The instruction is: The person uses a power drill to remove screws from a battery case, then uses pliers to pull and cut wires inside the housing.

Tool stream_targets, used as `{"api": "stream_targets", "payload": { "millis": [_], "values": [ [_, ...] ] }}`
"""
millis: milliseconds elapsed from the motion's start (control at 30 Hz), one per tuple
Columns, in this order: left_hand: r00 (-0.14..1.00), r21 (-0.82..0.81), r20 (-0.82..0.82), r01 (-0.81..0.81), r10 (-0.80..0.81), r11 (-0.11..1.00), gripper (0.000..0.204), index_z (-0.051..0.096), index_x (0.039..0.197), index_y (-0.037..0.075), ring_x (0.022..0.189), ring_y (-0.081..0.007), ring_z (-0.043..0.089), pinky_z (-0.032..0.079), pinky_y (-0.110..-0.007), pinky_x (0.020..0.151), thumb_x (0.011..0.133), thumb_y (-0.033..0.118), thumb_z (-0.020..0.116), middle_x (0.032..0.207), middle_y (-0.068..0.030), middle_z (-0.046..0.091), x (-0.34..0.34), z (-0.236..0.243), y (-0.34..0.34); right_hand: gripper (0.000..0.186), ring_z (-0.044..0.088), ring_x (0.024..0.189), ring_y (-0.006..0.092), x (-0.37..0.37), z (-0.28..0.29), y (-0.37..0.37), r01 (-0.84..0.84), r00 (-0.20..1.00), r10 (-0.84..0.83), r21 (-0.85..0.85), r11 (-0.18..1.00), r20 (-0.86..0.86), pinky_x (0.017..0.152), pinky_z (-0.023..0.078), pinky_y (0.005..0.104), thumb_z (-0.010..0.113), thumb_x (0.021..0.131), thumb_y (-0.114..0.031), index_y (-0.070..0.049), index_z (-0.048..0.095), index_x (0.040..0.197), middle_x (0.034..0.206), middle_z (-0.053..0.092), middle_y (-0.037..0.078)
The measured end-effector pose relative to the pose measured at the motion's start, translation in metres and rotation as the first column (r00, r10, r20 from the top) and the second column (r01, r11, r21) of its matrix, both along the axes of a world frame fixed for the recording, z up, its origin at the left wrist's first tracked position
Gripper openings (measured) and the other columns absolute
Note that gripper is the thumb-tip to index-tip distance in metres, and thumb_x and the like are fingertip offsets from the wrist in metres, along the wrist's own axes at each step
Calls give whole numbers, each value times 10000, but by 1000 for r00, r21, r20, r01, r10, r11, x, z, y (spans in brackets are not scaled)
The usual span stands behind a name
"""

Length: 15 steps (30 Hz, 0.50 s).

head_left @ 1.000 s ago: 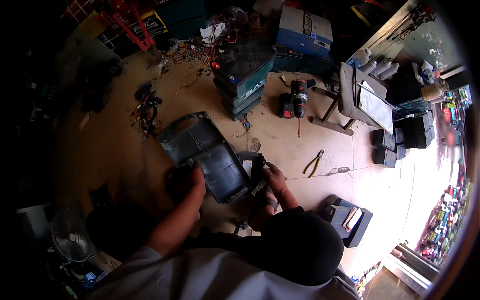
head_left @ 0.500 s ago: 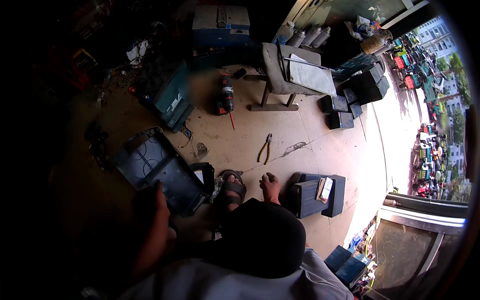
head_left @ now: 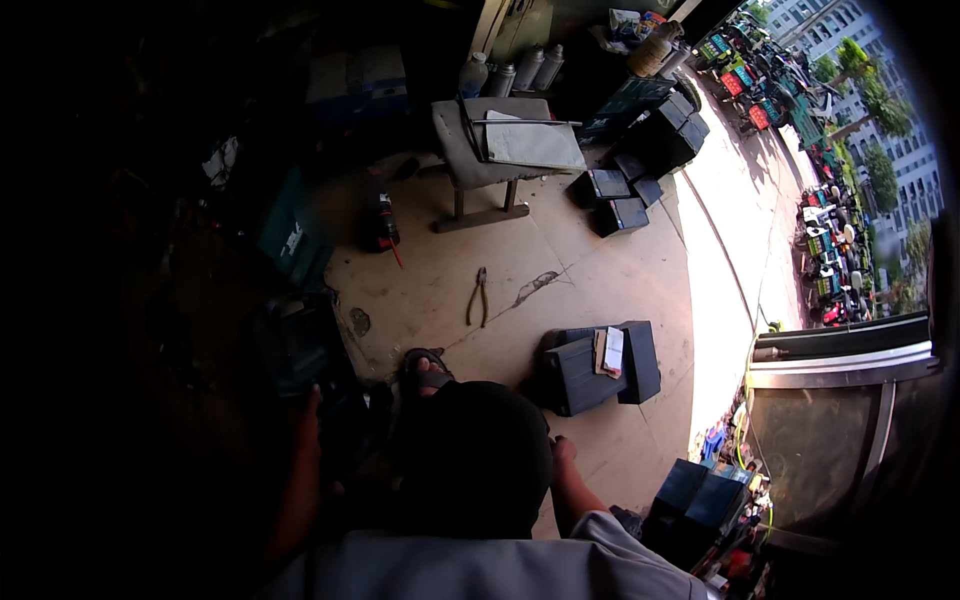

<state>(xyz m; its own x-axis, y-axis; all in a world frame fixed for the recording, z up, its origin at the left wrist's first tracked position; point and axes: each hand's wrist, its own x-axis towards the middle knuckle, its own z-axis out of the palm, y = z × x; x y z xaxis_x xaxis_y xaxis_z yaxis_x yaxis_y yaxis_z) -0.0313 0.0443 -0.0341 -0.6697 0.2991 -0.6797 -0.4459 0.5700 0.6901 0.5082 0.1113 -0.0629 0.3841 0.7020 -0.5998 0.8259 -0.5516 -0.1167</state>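
In deep shade at the left, my left hand (head_left: 312,405) is at the near edge of an open black plastic case (head_left: 300,345). Its thumb lies over the edge; the other fingers are hidden. Beside my raised knee is my right hand (head_left: 564,452), its fingers turned in toward the leg and mostly covered by it. Pliers with yellowish handles (head_left: 478,297) lie on the floor beyond my sandalled foot (head_left: 430,372). Farther left, a cordless drill (head_left: 384,222) with a red bit rests on the floor.
Dark battery-like blocks (head_left: 570,375) stand right of my knee, with small cards on top. A low stool (head_left: 450,150) holds a paper pad (head_left: 535,142). More dark blocks (head_left: 620,215) stand beyond. A teal case (head_left: 290,235) is at left; dark boxes (head_left: 695,500) sit by the doorway.
The view has swung right and grown darker at the left. My right hand has drawn back from beyond the knee to its right side. My left hand stays at the case's edge.
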Motion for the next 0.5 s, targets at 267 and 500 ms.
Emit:
{"api": "stream_targets", "payload": {
  "millis": [267, 500],
  "values": [
    [967, 255, 178, -226, 184, 940, 676, 563, 1408, 13, 1186, -279, 627, 531, -422, 995, 872, 326, 830, 1366, -151, 624, -52, 6, -24, 583, 649, 1060, 438, -17, -69, -11, 102, 994, -108, 285, 953, 3, 975, 520, 496, 713, 843, -307, 29, 610, 1309, 1193, 678, 246],
    [953, 299, 205, -277, 222, 913, 668, 581, 1417, 44, 1213, -297, 623, 497, -447, 1062, 899, 417, 779, 1358, -122, 648, -69, 85, -33, 575, 661, 1067, 377, -52, -89, 26, 88, 983, -124, 241, 967, 139, 927, 532, 488, 719, 844, -395, 20, 656, 1238, 1146, 689, 217]
  ]
}}
